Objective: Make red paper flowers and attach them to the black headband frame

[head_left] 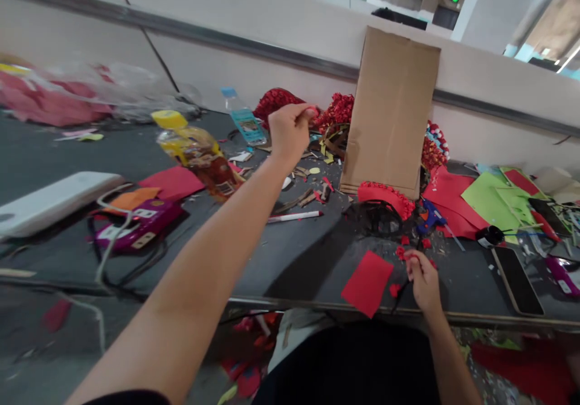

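My left hand [290, 136] is stretched out above the table, thumb and fingers pinched on a small red piece [312, 112]. Low over the table near its front edge, my right hand [425, 281] is closed around a thin dark stick [399, 297], partly hidden by the fingers. Small red scraps [395, 290] lie around the right hand. A red sheet [368, 284] lies left of it, over the table edge. Beyond it sit a black headband-like ring [383, 219], a red curved strip with a frilled edge [385, 199] and a blue glue gun [430, 216].
A cardboard sheet [394, 109] leans on the partition. Bottles [199, 157] stand to the left, near a purple power strip [140, 226] with cables and a white case [58, 202]. A phone [517, 281] and green sheets [493, 199] are at right. Scraps litter the table.
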The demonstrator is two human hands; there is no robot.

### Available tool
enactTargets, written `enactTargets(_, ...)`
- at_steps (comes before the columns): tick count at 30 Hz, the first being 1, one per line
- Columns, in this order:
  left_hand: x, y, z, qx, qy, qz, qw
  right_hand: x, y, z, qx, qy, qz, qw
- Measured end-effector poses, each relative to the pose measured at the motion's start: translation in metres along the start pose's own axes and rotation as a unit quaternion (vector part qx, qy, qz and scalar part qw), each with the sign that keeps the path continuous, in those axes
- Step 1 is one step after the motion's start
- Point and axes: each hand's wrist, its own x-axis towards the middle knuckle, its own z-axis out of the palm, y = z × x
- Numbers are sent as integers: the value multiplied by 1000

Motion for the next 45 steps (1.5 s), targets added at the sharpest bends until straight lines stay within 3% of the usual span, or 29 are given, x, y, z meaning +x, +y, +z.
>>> enactTargets(4, -69, 84, -5, -106, -94, 11, 990, 8, 3, -4, 67, 27, 2, 997)
enactTargets(7, -134, 127, -10, -113, -197, 31, 973, 12, 5, -6, 148, 56, -6, 987)
enactTargets(10, -191, 137, -4, -84, -295, 31, 951, 16, 4, -6, 212, 61, 21, 975)
enactTargets(14, -233, 115, 23, -42, -382, 16, 923, 19, 6, -5, 267, 34, 47, 962)
enactTargets(17, -243, 107, 36, -59, -373, 0, 926, 17, 9, -6, 289, 0, 44, 956)
enactTargets(20, -244, 111, 36, -87, -350, 2, 933, 15, 9, -6, 265, -48, 36, 963)
enactTargets(27, -253, 118, 30, -153, -356, 111, 915, 15, 4, -4, 208, -74, 20, 975)
enactTargets(31, -261, 110, 35, -138, -335, 128, 923, 15, 3, -4, 180, -75, 31, 980)
enactTargets(39, -273, 99, 38, -68, -322, 228, 916, 15, 2, -2, 109, -94, 33, 989)
enactTargets(45, -275, 96, 35, -47, -350, 270, 896, 13, 4, -4, 57, -134, -22, 989)
